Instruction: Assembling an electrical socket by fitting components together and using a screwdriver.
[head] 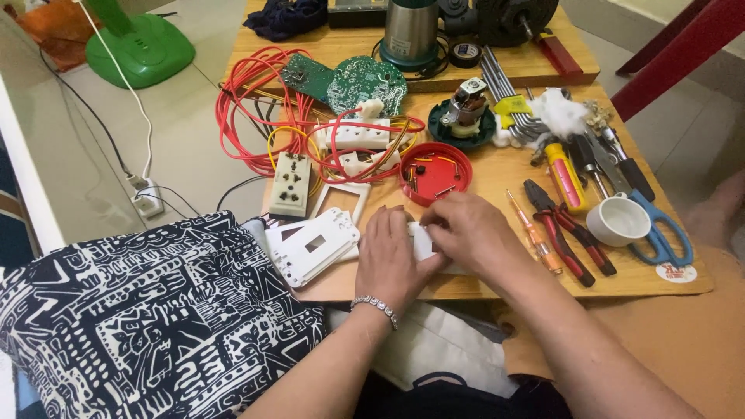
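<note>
Just behind the hands, the red round lid [435, 172] lies open side up with small screws and bits inside, and the white cup [618, 221] near the right edge of the wooden table [497, 174] looks empty. Both the left hand [390, 260] and the right hand [466, 233] pinch a small white plastic part [421, 239] near the front edge. Its long axis I cannot tell, as the fingers cover most of it.
</note>
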